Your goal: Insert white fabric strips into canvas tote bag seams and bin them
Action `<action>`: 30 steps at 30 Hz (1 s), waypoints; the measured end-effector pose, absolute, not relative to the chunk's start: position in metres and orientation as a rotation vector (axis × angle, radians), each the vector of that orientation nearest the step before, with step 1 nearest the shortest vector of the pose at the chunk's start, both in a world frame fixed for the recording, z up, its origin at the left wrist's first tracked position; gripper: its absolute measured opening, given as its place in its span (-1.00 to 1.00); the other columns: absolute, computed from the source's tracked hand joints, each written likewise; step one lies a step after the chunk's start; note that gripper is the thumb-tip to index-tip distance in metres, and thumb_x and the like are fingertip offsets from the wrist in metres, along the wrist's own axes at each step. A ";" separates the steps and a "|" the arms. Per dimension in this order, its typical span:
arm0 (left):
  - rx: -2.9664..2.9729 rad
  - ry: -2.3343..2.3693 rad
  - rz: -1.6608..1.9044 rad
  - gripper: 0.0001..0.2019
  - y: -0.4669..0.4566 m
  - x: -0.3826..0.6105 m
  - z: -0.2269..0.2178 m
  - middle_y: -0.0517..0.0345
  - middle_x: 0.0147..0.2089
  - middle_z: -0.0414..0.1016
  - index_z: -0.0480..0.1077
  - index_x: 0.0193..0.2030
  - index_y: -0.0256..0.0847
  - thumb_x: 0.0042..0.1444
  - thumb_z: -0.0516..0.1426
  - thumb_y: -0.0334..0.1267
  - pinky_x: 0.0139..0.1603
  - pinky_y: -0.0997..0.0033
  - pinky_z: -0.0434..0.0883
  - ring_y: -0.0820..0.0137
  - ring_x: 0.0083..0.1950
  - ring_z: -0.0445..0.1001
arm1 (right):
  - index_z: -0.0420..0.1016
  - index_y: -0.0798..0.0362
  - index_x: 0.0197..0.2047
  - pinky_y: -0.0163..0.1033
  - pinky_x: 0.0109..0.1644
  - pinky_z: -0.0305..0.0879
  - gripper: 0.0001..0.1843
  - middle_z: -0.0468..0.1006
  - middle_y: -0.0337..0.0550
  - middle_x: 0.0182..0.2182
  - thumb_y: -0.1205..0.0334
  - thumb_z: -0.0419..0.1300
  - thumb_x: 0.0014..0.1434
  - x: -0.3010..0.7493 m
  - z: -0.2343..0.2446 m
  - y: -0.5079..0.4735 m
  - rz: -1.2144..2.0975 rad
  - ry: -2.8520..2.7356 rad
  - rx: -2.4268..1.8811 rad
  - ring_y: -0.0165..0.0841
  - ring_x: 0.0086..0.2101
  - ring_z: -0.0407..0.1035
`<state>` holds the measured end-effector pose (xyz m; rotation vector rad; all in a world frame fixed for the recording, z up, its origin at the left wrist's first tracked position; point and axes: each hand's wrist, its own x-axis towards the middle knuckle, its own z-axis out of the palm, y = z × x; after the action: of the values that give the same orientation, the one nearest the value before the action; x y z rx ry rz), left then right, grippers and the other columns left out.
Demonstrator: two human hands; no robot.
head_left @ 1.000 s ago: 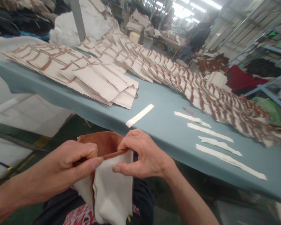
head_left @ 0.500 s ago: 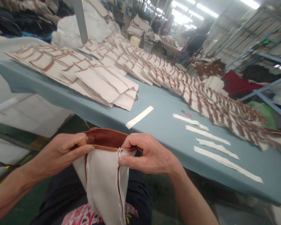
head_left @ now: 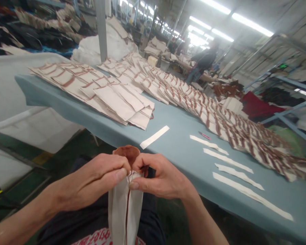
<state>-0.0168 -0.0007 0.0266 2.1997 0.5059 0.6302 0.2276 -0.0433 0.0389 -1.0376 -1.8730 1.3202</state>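
In front of my body hangs a cream fabric tube with a brown lining and a brown-edged seam down its front. My left hand pinches its upper rim just left of the seam. On the right of that seam, my right hand grips the rim between thumb and fingers. Both hands are close together, almost touching at the seam top. Behind them the brown lining shows in the rounded opening. The tube's lower end runs out of view.
A blue-covered table carries a stack of cream pieces and long overlapping rows of similar pieces. Several white strips and a small pink-handled tool lie on it. A person stands far back.
My left hand has moved right along the rim to the seam, narrowing the tube's opening. My right hand keeps its pinch by the seam. The view has shifted slightly.
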 end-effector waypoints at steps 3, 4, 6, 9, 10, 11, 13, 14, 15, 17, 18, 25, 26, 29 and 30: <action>2.114 0.541 0.582 -0.73 -0.003 -0.015 0.026 0.31 -0.41 0.52 0.49 -0.31 -0.15 0.41 0.05 -0.26 -0.40 0.56 0.36 0.46 -0.42 0.44 | 0.46 0.00 -0.23 -0.29 -0.30 0.19 -0.44 0.45 -0.37 -0.36 -0.26 0.57 0.28 0.230 0.033 -0.044 1.359 -1.835 -1.077 -0.44 -0.39 0.25; 2.097 0.559 0.567 -0.75 -0.003 -0.015 0.026 0.31 -0.42 0.51 0.49 -0.31 -0.15 0.39 0.07 -0.26 -0.42 0.56 0.34 0.46 -0.43 0.42 | 0.45 -0.01 -0.21 -0.30 -0.31 0.19 -0.43 0.45 -0.38 -0.36 -0.27 0.59 0.25 0.230 0.031 -0.044 1.373 -1.825 -1.086 -0.44 -0.39 0.24; 2.074 0.575 0.557 -0.76 -0.001 -0.014 0.026 0.30 -0.41 0.51 0.50 -0.31 -0.16 0.38 0.09 -0.23 -0.41 0.55 0.33 0.46 -0.42 0.41 | 0.44 -0.02 -0.19 -0.30 -0.32 0.19 -0.42 0.44 -0.40 -0.36 -0.26 0.60 0.23 0.228 0.029 -0.043 1.404 -1.809 -1.092 -0.44 -0.40 0.23; 2.058 0.588 0.574 -0.75 0.004 -0.016 0.026 0.28 -0.42 0.53 0.52 -0.33 -0.17 0.37 0.12 -0.21 -0.39 0.56 0.36 0.45 -0.42 0.44 | 0.43 -0.02 -0.18 -0.29 -0.29 0.22 -0.45 0.46 -0.39 -0.36 -0.21 0.59 0.24 0.223 0.028 -0.041 1.410 -1.802 -1.083 -0.43 -0.38 0.27; 2.065 0.589 0.587 -0.75 0.006 -0.018 0.025 0.28 -0.43 0.53 0.53 -0.33 -0.17 0.36 0.12 -0.22 -0.40 0.56 0.35 0.46 -0.42 0.45 | 0.44 -0.02 -0.18 -0.29 -0.28 0.24 -0.47 0.47 -0.39 -0.35 -0.19 0.59 0.25 0.221 0.028 -0.040 1.407 -1.802 -1.082 -0.42 -0.37 0.28; 2.078 0.590 0.595 -0.76 0.007 -0.020 0.024 0.29 -0.44 0.53 0.53 -0.34 -0.17 0.36 0.13 -0.24 -0.42 0.57 0.34 0.47 -0.44 0.44 | 0.45 -0.02 -0.18 -0.29 -0.27 0.24 -0.48 0.48 -0.38 -0.35 -0.18 0.59 0.24 0.220 0.029 -0.040 1.398 -1.806 -1.084 -0.42 -0.37 0.29; 2.125 0.593 0.603 -0.77 0.009 -0.024 0.020 0.31 -0.46 0.54 0.56 -0.33 -0.17 0.35 0.13 -0.29 -0.45 0.58 0.30 0.50 -0.48 0.44 | 0.46 -0.01 -0.19 -0.29 -0.27 0.25 -0.52 0.49 -0.38 -0.35 -0.13 0.58 0.24 0.218 0.029 -0.038 1.376 -1.824 -1.098 -0.43 -0.37 0.30; 2.152 0.597 0.604 -0.77 0.009 -0.026 0.018 0.31 -0.46 0.56 0.57 -0.32 -0.17 0.36 0.13 -0.30 -0.45 0.57 0.30 0.50 -0.48 0.45 | 0.47 -0.01 -0.19 -0.29 -0.28 0.24 -0.55 0.50 -0.37 -0.35 -0.10 0.56 0.25 0.217 0.029 -0.038 1.362 -1.838 -1.105 -0.43 -0.38 0.30; 2.181 0.607 0.600 -0.76 0.008 -0.028 0.016 0.30 -0.45 0.58 0.57 -0.31 -0.17 0.38 0.13 -0.31 -0.44 0.55 0.30 0.50 -0.48 0.47 | 0.48 -0.01 -0.19 -0.29 -0.28 0.24 -0.59 0.50 -0.37 -0.35 -0.07 0.54 0.26 0.216 0.029 -0.037 1.348 -1.849 -1.108 -0.43 -0.38 0.30; 2.233 0.640 0.617 -0.75 0.006 -0.030 0.014 0.27 -0.44 0.61 0.58 -0.30 -0.16 0.39 0.13 -0.31 -0.40 0.51 0.31 0.47 -0.45 0.52 | 0.48 0.00 -0.20 -0.29 -0.29 0.22 -0.66 0.49 -0.38 -0.37 0.00 0.50 0.27 0.215 0.029 -0.036 1.327 -1.865 -1.108 -0.43 -0.38 0.29; 2.245 0.653 0.638 -0.75 0.004 -0.030 0.014 0.27 -0.44 0.61 0.58 -0.30 -0.16 0.40 0.13 -0.31 -0.40 0.50 0.31 0.46 -0.45 0.52 | 0.48 0.00 -0.21 -0.30 -0.30 0.21 -0.67 0.47 -0.39 -0.38 0.01 0.48 0.27 0.214 0.029 -0.035 1.328 -1.869 -1.107 -0.44 -0.39 0.28; 2.031 0.650 0.721 -0.69 -0.002 -0.017 0.028 0.38 -0.48 0.50 0.50 -0.40 -0.15 0.37 0.05 -0.30 -0.46 0.63 0.34 0.54 -0.50 0.45 | 0.42 -0.01 -0.30 -0.29 -0.33 0.20 -0.57 0.39 -0.39 -0.43 -0.12 0.48 0.28 0.212 0.031 -0.033 1.368 -1.874 -1.092 -0.43 -0.42 0.26; 1.992 0.651 0.728 -0.68 -0.003 -0.015 0.029 0.38 -0.48 0.48 0.47 -0.42 -0.16 0.38 0.05 -0.27 -0.46 0.63 0.35 0.53 -0.49 0.44 | 0.41 -0.02 -0.31 -0.29 -0.33 0.20 -0.55 0.38 -0.39 -0.44 -0.14 0.47 0.28 0.212 0.031 -0.033 1.367 -1.874 -1.085 -0.43 -0.43 0.25; 1.899 0.651 0.725 -0.65 -0.006 -0.013 0.027 0.37 -0.47 0.42 0.42 -0.44 -0.16 0.40 0.05 -0.21 -0.44 0.63 0.35 0.53 -0.47 0.41 | 0.39 -0.01 -0.33 -0.29 -0.33 0.21 -0.56 0.37 -0.39 -0.45 -0.11 0.46 0.30 0.212 0.033 -0.034 1.396 -1.856 -1.077 -0.43 -0.43 0.27; 1.873 0.651 0.729 -0.65 -0.006 -0.013 0.026 0.37 -0.47 0.41 0.42 -0.44 -0.17 0.40 0.06 -0.20 -0.45 0.64 0.34 0.53 -0.47 0.40 | 0.40 -0.01 -0.34 -0.29 -0.32 0.21 -0.58 0.38 -0.38 -0.45 -0.08 0.45 0.30 0.211 0.034 -0.034 1.404 -1.845 -1.073 -0.44 -0.43 0.27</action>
<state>-0.0133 -0.0063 0.0255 1.8733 0.6506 0.7294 0.2113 -0.0341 0.0341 -1.0730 -1.8446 1.4040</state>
